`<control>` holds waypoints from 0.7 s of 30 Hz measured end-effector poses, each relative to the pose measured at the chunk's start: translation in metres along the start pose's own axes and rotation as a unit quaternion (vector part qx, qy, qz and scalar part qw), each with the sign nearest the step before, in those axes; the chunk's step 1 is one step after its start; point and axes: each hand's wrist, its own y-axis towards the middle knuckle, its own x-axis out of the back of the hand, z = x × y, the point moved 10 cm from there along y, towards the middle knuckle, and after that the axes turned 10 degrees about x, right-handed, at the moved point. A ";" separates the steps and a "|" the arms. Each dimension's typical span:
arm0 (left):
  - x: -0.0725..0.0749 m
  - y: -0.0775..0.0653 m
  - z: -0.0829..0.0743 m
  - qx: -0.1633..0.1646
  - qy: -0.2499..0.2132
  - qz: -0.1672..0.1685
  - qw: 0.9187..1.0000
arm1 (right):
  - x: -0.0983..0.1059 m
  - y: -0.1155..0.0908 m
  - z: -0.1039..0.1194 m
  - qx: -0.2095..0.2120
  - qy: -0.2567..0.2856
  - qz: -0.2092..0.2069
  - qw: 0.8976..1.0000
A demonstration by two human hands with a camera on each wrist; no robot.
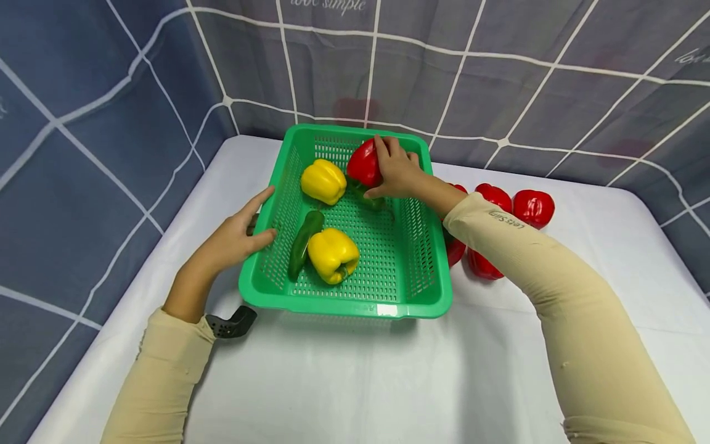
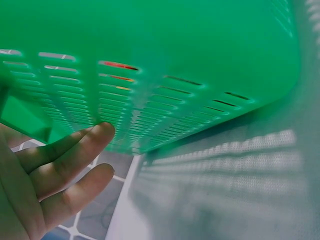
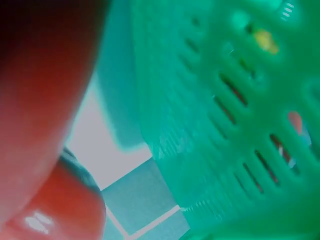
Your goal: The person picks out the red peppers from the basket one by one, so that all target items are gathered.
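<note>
A green plastic basket [image 1: 388, 308] with slotted walls stands on the white table. My right hand [image 1: 396, 169] holds a red bell pepper [image 1: 364, 163] inside its back right part, fingers over the pepper's side. Under that pepper lies a green vegetable [image 1: 373, 202], partly hidden. Two yellow bell peppers [image 1: 323, 182] and a long dark green vegetable [image 1: 305, 243] lie in the basket's left half. At the left rim, my left hand [image 1: 235, 237] touches the basket with thumb and fingers spread. In the left wrist view, extended fingers [image 2: 75, 157] are beside the slotted outer wall.
Several red bell peppers [image 1: 534, 208] sit on the white table [image 1: 355, 376] right of the basket, some partly behind my right sleeve. Dark tiled-pattern cloth [image 1: 421, 74] with white lines rises behind and at both sides. A black strap [image 1: 232, 324] is by my left wrist.
</note>
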 end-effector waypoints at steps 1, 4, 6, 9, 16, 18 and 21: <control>0.000 0.000 0.000 0.001 -0.001 0.001 1.000 | 0.000 0.001 0.000 0.000 -0.005 -0.001 1.000; -0.001 0.000 0.001 0.000 -0.001 -0.001 1.000 | -0.001 0.002 0.000 -0.001 -0.019 0.001 1.000; 0.000 0.000 0.001 0.001 0.000 -0.001 1.000 | -0.001 0.002 0.001 -0.001 -0.028 0.002 1.000; 0.000 0.000 0.001 0.000 0.001 0.000 1.000 | -0.001 0.003 0.001 -0.003 -0.036 0.004 0.999; 0.000 0.000 0.001 -0.003 0.001 -0.001 1.000 | 0.001 0.005 0.001 -0.005 -0.057 -0.001 0.998; 0.000 0.000 0.000 -0.004 0.000 -0.001 1.000 | 0.002 0.005 0.001 -0.004 -0.061 -0.006 0.998; 0.000 0.000 0.000 -0.004 0.000 -0.001 1.000 | 0.003 0.005 0.001 -0.004 -0.064 -0.013 0.998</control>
